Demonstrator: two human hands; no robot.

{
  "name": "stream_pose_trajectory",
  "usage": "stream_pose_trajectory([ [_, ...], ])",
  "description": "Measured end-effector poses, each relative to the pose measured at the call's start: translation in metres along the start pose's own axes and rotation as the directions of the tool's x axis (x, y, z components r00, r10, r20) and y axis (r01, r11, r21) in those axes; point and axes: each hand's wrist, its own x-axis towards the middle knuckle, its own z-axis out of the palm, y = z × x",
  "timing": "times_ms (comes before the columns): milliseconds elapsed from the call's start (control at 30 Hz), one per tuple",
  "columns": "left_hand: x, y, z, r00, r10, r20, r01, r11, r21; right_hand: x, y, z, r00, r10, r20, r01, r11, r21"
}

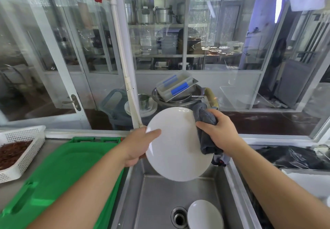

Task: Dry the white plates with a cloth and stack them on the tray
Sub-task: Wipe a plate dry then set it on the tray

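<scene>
I hold a white plate (175,144) tilted above the steel sink (157,193). My left hand (138,144) grips its left rim, thumb lying across the face. My right hand (217,131) grips a grey cloth (205,130) and presses it against the plate's right edge. A second white plate (205,215) lies in the sink bottom beside the drain (179,217). The green tray (59,171) sits on the counter to the left of the sink, with nothing on it.
A white perforated basket (23,150) of dried red stuff stands at the far left. A white pipe (125,64) rises behind the sink. Beyond the glass sit stacked plates (142,110) and metal basins (176,96). Black plastic (289,157) covers the right counter.
</scene>
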Motion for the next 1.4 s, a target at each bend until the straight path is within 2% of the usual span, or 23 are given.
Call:
stream_pose_trajectory([
  [133,-0.001,-0.003,0.010,0.982,0.156,-0.109,-0.151,0.987,0.055,0.000,-0.004,0.005,0.995,0.030,-0.099,-0.022,0.997,0.078],
  [233,-0.002,-0.008,0.027,0.947,0.205,-0.249,-0.221,0.974,-0.040,-0.002,0.000,0.014,0.965,0.097,-0.244,-0.058,0.985,0.161],
  [300,-0.001,-0.010,0.039,0.924,0.183,-0.335,-0.243,0.959,-0.146,-0.008,0.006,0.027,0.942,0.200,-0.268,-0.112,0.944,0.310],
  [367,-0.001,-0.013,0.051,0.901,0.128,-0.413,-0.246,0.938,-0.246,-0.016,0.012,0.043,0.911,0.344,-0.230,-0.194,0.845,0.498],
  [467,-0.005,-0.025,0.066,0.902,0.061,-0.427,-0.233,0.902,-0.363,-0.025,0.022,0.060,0.868,0.450,-0.212,-0.232,0.743,0.628],
  [600,-0.008,-0.041,0.070,0.952,-0.027,-0.303,-0.126,0.872,-0.472,-0.025,0.033,0.055,0.870,0.444,-0.215,-0.232,0.753,0.616],
  [767,-0.004,-0.020,0.038,0.992,-0.061,-0.113,-0.008,0.851,-0.525,-0.014,0.031,0.033,0.919,0.340,-0.199,-0.219,0.861,0.460],
  [867,-0.001,-0.002,0.013,0.993,-0.086,-0.084,0.043,0.905,-0.422,-0.008,0.023,0.019,0.965,0.212,-0.157,-0.157,0.939,0.305],
  [1000,-0.001,0.005,-0.004,0.995,-0.084,0.045,0.091,0.974,-0.206,-0.002,0.005,0.006,0.994,0.092,-0.060,-0.082,0.986,0.142],
  [1100,0.002,0.004,-0.001,0.999,-0.007,-0.042,0.001,0.991,-0.136,0.001,-0.001,0.005,0.994,0.088,-0.066,-0.080,0.990,0.119],
  [1200,0.002,-0.001,0.014,0.989,0.110,-0.097,-0.121,0.985,-0.125,0.001,0.001,0.009,0.980,0.121,-0.158,-0.090,0.977,0.193],
  [1300,0.003,-0.011,0.035,0.963,0.155,-0.219,-0.209,0.945,-0.251,-0.006,0.007,0.021,0.949,0.203,-0.240,-0.114,0.934,0.339],
  [1400,0.009,-0.020,0.055,0.932,0.113,-0.345,-0.256,0.879,-0.403,-0.018,0.017,0.041,0.910,0.329,-0.252,-0.152,0.831,0.535],
])
